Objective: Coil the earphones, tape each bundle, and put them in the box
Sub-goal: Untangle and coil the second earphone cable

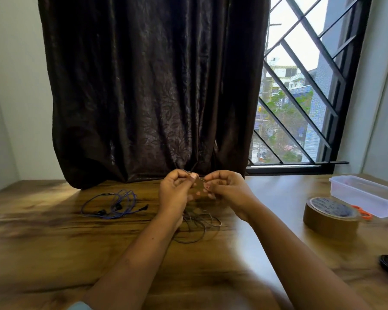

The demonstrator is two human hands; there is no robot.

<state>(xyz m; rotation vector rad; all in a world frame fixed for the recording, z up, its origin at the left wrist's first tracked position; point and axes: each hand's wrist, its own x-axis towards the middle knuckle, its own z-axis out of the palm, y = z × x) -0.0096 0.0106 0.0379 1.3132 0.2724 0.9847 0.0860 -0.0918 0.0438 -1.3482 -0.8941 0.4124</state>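
Currently the dark earphones [197, 222] are only partly lifted. Your left hand [176, 191] and right hand [226, 186] sit close together above the surface [54, 242], each pinching a short run of the cord with curled fingers. The rest lies in loose, overlapping loops just beneath your wrists. Judgement: coiling is barely begun.

Risks from here:
- The slack loops cross one another. Drawing cord up quickly could cinch them into a knot.
- The cord is thin, and where the buds and plug lie cannot be made out. An end caught under a loop would snag the wind.
- Both hands are occupied, and the brown tape roll [330, 214] stands well apart to your right. Reaching for it with one hand could let the finished coil spring open.
- The orange scissors [363, 212] are half hidden behind the roll, against the clear plastic box [363, 193], so cutting tape may be awkward.
- The blue earphones [117, 204] lie near on the left. Dragged slack could tangle with them.
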